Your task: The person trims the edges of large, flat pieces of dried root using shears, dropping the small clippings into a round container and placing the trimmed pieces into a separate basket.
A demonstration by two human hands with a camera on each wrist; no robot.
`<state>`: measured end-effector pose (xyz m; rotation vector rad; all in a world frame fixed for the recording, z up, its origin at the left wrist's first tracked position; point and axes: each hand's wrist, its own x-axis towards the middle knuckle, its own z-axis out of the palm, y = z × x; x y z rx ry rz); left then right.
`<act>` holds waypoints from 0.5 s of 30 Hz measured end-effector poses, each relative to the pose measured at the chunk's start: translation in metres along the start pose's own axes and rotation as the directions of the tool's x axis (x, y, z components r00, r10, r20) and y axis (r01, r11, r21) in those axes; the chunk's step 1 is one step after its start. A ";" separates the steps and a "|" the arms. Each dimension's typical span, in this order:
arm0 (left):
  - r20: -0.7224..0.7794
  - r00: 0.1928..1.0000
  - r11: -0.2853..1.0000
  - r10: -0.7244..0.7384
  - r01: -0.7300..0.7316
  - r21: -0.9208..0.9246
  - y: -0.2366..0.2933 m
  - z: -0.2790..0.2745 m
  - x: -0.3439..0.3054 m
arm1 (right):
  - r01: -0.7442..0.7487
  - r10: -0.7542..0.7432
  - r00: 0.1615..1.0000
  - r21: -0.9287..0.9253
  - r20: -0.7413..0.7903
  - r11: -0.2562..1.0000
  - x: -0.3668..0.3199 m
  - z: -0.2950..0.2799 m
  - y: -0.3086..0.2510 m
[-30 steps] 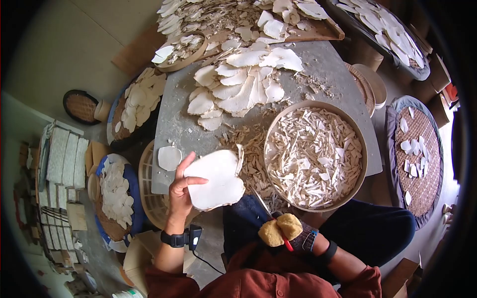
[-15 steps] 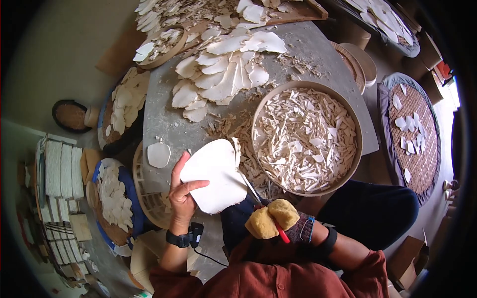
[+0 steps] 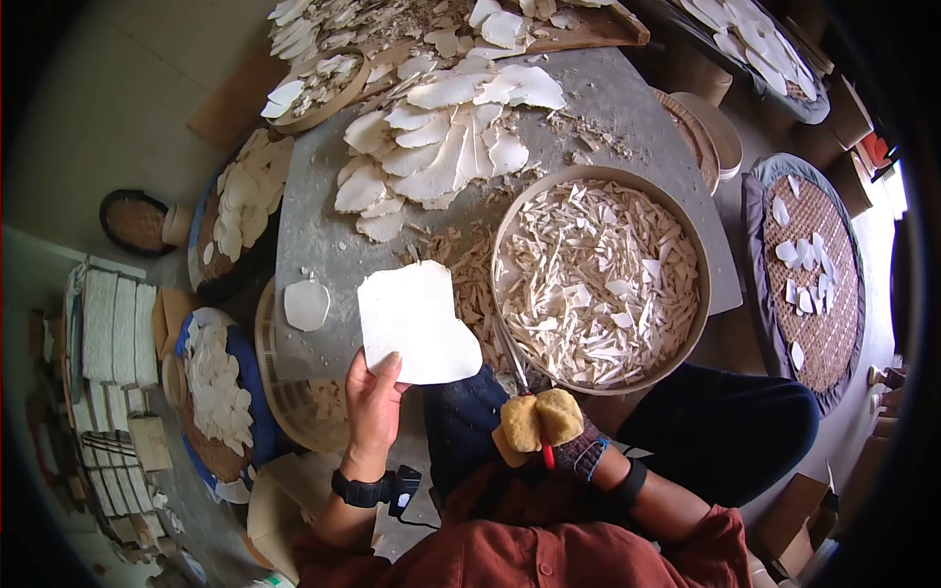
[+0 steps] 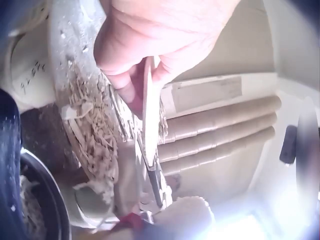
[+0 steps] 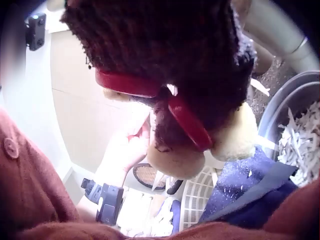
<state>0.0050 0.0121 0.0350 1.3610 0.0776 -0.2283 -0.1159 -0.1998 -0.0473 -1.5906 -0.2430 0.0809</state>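
Note:
My left hand (image 3: 375, 407) pinches the lower edge of a flat white piece (image 3: 417, 328), thumb on top. The left wrist view shows the piece (image 4: 150, 112) edge-on between thumb and fingers of the left hand (image 4: 165, 37), with scissor blades (image 4: 157, 185) at its lower end. My right hand (image 3: 582, 446), in a dark knitted glove with yellow foam pads (image 3: 541, 421), grips red-handled scissors (image 3: 516, 358) just right of the piece. In the right wrist view the gloved hand (image 5: 165, 55) is curled round the red handles (image 5: 190, 122).
A round tray (image 3: 501, 328) of white strips stands on the grey table (image 3: 328, 176), right of loose scraps (image 3: 470, 279). Behind lies a heap of flat pieces (image 3: 431, 157); a single piece (image 3: 307, 305) lies at the left. Woven trays (image 3: 828, 225) flank the table.
The white piece has turned in my left hand, whose grip has moved to its lower edge. The curled strip at its right edge is gone. The scissors have shifted slightly left.

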 end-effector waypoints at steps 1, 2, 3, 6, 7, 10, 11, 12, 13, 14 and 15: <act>0.009 0.994 0.985 -0.109 0.109 -0.134 0.002 0.003 -0.001 | -0.040 0.037 0.999 0.132 0.027 0.990 0.000 0.007 0.005; 0.016 0.987 0.977 -0.161 0.161 -0.142 0.003 0.005 -0.002 | -0.081 0.069 0.996 0.258 0.055 0.963 -0.001 0.011 0.008; 0.044 0.976 0.962 -0.213 0.217 -0.164 0.004 0.007 -0.002 | 0.006 -0.014 0.998 0.134 0.054 0.991 -0.002 0.011 0.009; 0.300 0.887 0.875 -0.352 0.425 -0.231 -0.004 -0.010 0.001 | -0.049 -0.048 0.991 0.664 0.127 0.746 -0.001 0.016 0.007; 0.260 0.897 0.905 -0.358 0.402 -0.139 -0.004 -0.006 -0.001 | -0.188 0.054 0.982 0.898 0.181 0.399 0.000 0.022 -0.001; 0.181 0.957 0.963 -0.226 0.191 0.191 -0.011 0.016 -0.005 | -0.165 0.154 0.984 0.818 0.095 0.551 0.007 0.028 -0.019; 0.202 0.967 0.942 -0.155 0.083 0.326 -0.019 0.012 -0.009 | -0.138 0.097 0.990 0.667 0.099 0.732 0.010 0.031 -0.014; 0.287 0.949 0.949 -0.128 0.033 0.314 -0.009 0.020 -0.012 | -0.083 0.039 0.994 0.469 0.103 0.879 0.012 0.034 -0.010; 0.306 0.934 0.974 -0.185 0.132 0.184 -0.008 0.021 -0.018 | -0.009 -0.019 0.994 0.261 0.107 0.965 0.015 0.037 -0.005; 0.323 0.915 0.970 -0.241 0.236 0.054 -0.007 0.022 -0.023 | 0.004 -0.044 0.984 0.228 0.173 0.974 0.015 0.040 0.009; 0.397 0.893 0.947 -0.212 0.289 -0.144 -0.006 0.023 -0.032 | 0.003 -0.045 0.983 0.230 0.178 0.973 0.015 0.041 0.009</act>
